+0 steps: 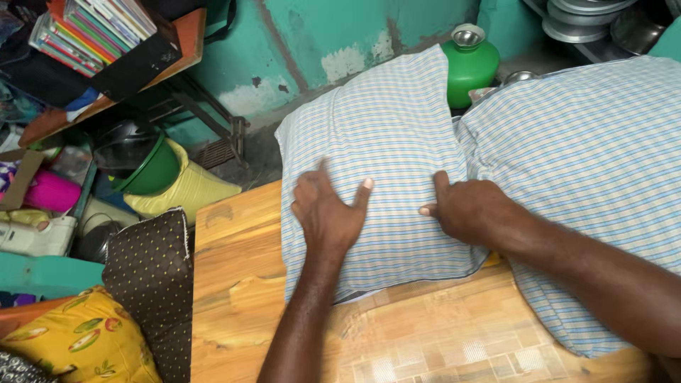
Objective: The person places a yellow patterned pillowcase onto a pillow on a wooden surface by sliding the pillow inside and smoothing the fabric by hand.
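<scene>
Head view shows your left hand (328, 213) spread flat on the pillow (379, 167), right hand (468, 209) pressing its edge; keep palms flat, smoothing evenly.

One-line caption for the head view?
Both hands, left and right, press flat on a checked pillow on a wooden table.

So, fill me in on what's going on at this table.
A person presses both hands flat on a checked pillow lying on a wooden table. The left hand rests palm down with fingers spread; the right hand is at the pillow's right edge. A second checked pillow lies alongside, and a green pot stands behind.
</scene>
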